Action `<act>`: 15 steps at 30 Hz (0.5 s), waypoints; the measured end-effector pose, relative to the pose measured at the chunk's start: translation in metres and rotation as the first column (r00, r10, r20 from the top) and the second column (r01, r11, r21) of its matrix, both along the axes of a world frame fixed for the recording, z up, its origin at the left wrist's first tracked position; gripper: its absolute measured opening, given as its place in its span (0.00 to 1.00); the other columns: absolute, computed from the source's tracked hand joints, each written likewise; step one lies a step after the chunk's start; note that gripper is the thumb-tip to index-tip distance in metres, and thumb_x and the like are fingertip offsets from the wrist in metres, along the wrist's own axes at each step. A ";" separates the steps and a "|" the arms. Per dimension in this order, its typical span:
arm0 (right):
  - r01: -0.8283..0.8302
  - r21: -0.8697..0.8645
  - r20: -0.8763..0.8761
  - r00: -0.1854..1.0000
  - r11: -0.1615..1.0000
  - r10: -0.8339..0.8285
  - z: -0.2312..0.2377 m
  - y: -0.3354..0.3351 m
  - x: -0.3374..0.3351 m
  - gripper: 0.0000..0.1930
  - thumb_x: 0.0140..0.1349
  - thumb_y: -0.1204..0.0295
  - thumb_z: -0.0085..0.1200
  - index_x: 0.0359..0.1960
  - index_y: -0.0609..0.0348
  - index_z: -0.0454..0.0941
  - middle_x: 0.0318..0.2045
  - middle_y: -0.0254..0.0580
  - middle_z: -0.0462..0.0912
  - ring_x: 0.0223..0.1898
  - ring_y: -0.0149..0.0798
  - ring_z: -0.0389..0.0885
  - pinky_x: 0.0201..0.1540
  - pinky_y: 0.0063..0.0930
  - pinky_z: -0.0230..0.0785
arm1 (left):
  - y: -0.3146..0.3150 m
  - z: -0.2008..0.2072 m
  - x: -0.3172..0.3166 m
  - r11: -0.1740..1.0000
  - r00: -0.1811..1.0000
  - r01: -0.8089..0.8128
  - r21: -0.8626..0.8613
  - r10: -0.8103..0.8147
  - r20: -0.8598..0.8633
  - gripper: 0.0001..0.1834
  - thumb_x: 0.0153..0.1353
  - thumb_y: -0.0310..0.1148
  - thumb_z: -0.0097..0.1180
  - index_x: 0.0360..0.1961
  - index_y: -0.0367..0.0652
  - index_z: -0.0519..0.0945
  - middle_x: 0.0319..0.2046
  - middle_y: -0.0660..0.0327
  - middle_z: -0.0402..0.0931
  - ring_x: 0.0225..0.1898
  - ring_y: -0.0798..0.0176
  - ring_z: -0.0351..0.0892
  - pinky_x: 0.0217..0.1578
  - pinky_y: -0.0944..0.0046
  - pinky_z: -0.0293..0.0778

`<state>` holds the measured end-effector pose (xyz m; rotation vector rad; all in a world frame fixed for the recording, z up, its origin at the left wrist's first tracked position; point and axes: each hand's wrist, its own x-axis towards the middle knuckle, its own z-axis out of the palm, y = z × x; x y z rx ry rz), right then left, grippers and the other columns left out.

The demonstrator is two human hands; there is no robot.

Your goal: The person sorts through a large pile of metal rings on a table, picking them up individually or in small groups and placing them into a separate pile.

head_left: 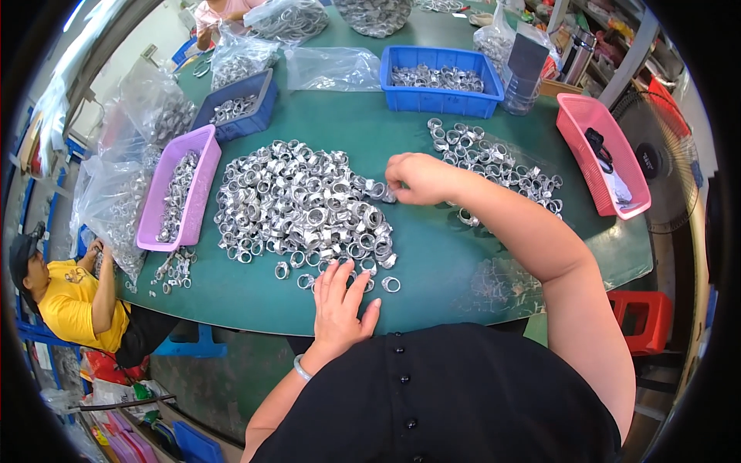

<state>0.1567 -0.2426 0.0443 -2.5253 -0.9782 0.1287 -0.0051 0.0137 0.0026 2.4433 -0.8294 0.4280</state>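
A large pile of silver metal rings that look like hose clamps (297, 201) lies on the green table (370, 297). At the pile's near edge, my left hand (340, 302) rests with its fingers spread, the fingertips touching the closest rings. My right hand (423, 179) reaches across to the pile's right side. Its fingers are bent together on a hose clamp (378, 191) there, partly hidden by the fingertips. A second, looser group of hose clamps (502, 166) lies to the right, partly behind my right forearm.
A pink basket (208, 185) and two blue bins (440, 104) (266, 104) hold more rings. Another pink basket (590, 112) stands far right beside a fan (656, 158). Filled plastic bags (116, 201) line the left. A person in yellow (73, 297) sits left; another (216, 15) is across.
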 end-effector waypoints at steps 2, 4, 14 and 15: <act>-0.004 0.043 0.004 1.000 0.999 0.004 0.000 -0.007 0.002 0.06 0.45 0.75 0.53 0.27 0.61 0.74 0.31 0.48 0.77 0.39 0.52 0.76 0.41 0.42 0.70 | 0.000 -0.001 0.000 1.000 1.000 -0.002 0.003 0.002 -0.001 0.26 0.47 0.35 0.65 0.50 0.40 0.76 0.55 0.48 0.67 0.58 0.40 0.63 0.56 0.42 0.58; 0.020 0.024 -0.089 0.996 1.000 -0.017 0.001 -0.009 0.002 0.08 0.45 0.76 0.53 0.29 0.61 0.73 0.33 0.48 0.77 0.39 0.52 0.76 0.42 0.42 0.70 | 0.001 -0.002 0.000 1.000 1.000 0.004 -0.002 -0.004 0.001 0.26 0.47 0.35 0.65 0.50 0.41 0.76 0.55 0.48 0.67 0.58 0.41 0.63 0.56 0.42 0.58; 0.160 -0.142 0.085 0.985 0.977 -0.149 -0.001 0.000 -0.007 0.16 0.48 0.66 0.60 0.38 0.59 0.77 0.37 0.48 0.78 0.46 0.51 0.76 0.49 0.42 0.69 | 0.001 -0.002 0.000 1.000 1.000 -0.002 0.004 0.002 -0.004 0.26 0.47 0.36 0.64 0.49 0.41 0.76 0.55 0.48 0.67 0.58 0.41 0.63 0.56 0.42 0.58; 0.179 -0.246 0.074 0.983 0.952 -0.166 0.005 -0.004 -0.006 0.16 0.49 0.64 0.58 0.39 0.58 0.78 0.37 0.46 0.79 0.47 0.51 0.76 0.49 0.43 0.69 | 0.001 -0.003 0.000 1.000 1.000 -0.001 0.000 0.001 -0.004 0.26 0.47 0.36 0.64 0.49 0.41 0.76 0.55 0.49 0.67 0.58 0.41 0.63 0.56 0.42 0.58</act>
